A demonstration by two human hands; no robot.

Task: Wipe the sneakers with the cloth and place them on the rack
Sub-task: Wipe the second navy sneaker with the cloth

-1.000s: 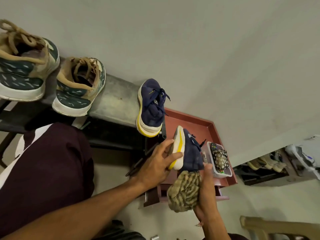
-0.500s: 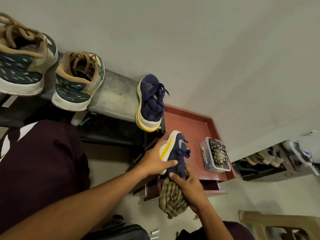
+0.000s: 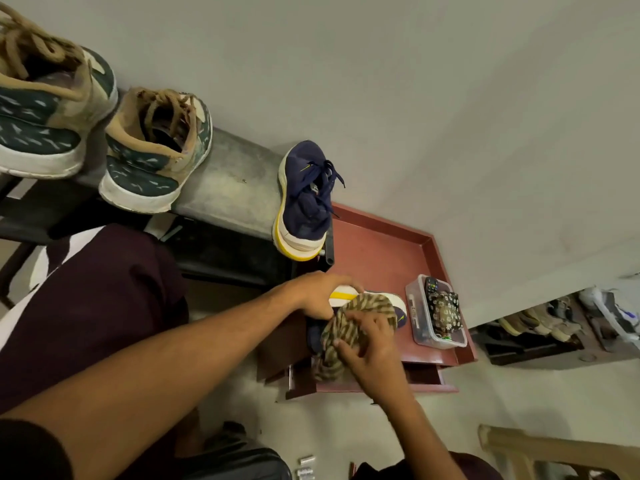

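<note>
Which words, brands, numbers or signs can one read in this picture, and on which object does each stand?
No text can be read.
Navy sneaker on the rack: a small tongue label and a yellow side mark, both too small to read.
Held navy sneaker: a small yellow mark, no letters legible.
Clear plastic box: a white label on its side, blurred.
Green and tan sneakers: only a pattern, no words.

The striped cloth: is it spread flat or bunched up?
Bunched up: the striped cloth sits crumpled under the right hand, pressed on the navy sneaker.
</note>
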